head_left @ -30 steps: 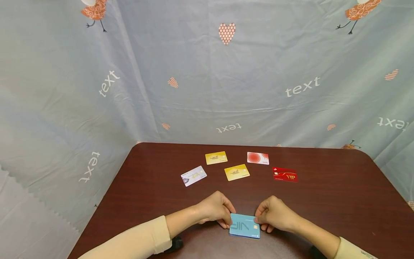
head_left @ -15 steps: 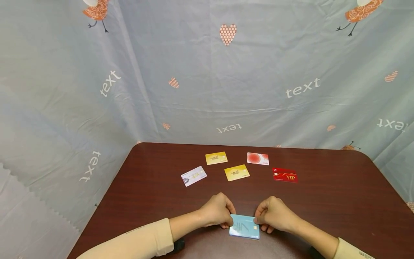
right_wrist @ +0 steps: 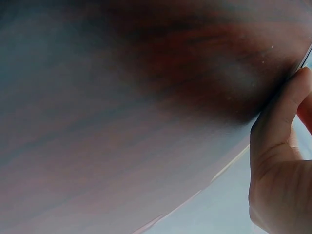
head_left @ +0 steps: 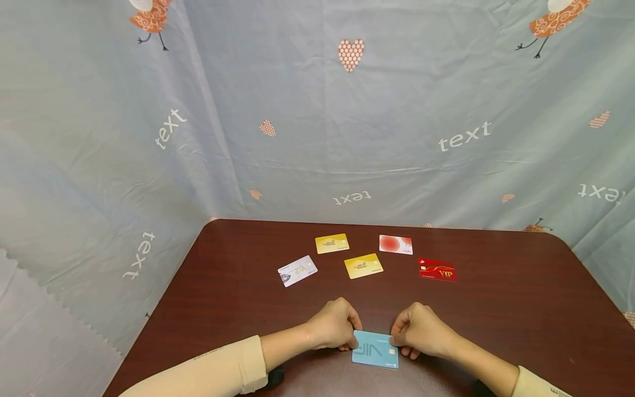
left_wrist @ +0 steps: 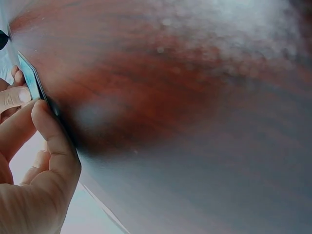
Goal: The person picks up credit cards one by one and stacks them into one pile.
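Observation:
A light-blue VIP card (head_left: pixel 375 349) lies face up near the front of the table; in the left wrist view the blue card (left_wrist: pixel 30 77) shows a dark edge below its face, and I cannot tell how many cards are under it. My left hand (head_left: pixel 333 325) pinches its left end between thumb and fingers. At the opposite end, my right hand (head_left: pixel 424 331) pinches it near the upper right corner. Only a thin edge of the card shows beside the right hand (right_wrist: pixel 282 161) in the right wrist view.
Farther back on the dark red-brown table (head_left: pixel 238 309) lie a white VIP card (head_left: pixel 297 271), one yellow card (head_left: pixel 332 243), another yellow card (head_left: pixel 364 266), a white card with red circles (head_left: pixel 395 244) and a red VIP card (head_left: pixel 437 270). A patterned grey-blue curtain (head_left: pixel 307 149) hangs behind.
Both hands keep their hold on the blue card at nearly the same place. The card's face tilts slightly, its glare coming and going. The cards behind stay where they were.

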A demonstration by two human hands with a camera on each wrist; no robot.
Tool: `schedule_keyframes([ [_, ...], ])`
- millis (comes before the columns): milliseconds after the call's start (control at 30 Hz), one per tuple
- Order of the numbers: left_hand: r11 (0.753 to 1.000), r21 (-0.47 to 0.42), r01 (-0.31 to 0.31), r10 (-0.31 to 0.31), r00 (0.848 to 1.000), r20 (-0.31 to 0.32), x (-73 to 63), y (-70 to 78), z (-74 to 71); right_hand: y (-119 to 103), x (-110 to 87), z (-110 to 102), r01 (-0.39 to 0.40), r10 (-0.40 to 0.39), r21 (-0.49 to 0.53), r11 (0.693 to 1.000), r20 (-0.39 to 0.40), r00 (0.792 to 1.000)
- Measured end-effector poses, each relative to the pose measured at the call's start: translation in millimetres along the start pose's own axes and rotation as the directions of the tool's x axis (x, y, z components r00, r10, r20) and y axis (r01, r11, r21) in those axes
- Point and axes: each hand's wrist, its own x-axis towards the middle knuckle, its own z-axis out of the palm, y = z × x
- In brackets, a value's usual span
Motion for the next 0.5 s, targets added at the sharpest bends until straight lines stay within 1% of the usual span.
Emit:
schedule_keyframes([
  [167, 0.999, 0.026, -0.028, 0.029, 0.999, -0.017, -1.3, 1.0, 0.5, 0.4, 0.7, -0.9, 0.008, -0.008, -0.002, 1.000, 0.006, 1.000],
  [400, 0.999, 0.037, -0.029, 0.030, 0.999, -0.030, -0.6, -0.3, 1.8, 0.8, 0.7, -1.9, 0.017, -0.017, -0.004, 1.000, 0.018, 1.000],
  [500, 0.999, 0.022, -0.026, 0.026, 0.999, -0.026, -1.0, -0.5, 1.1, 1.0, 0.6, -2.0, 0.020, -0.020, -0.006, 1.000, 0.022, 1.000],
])
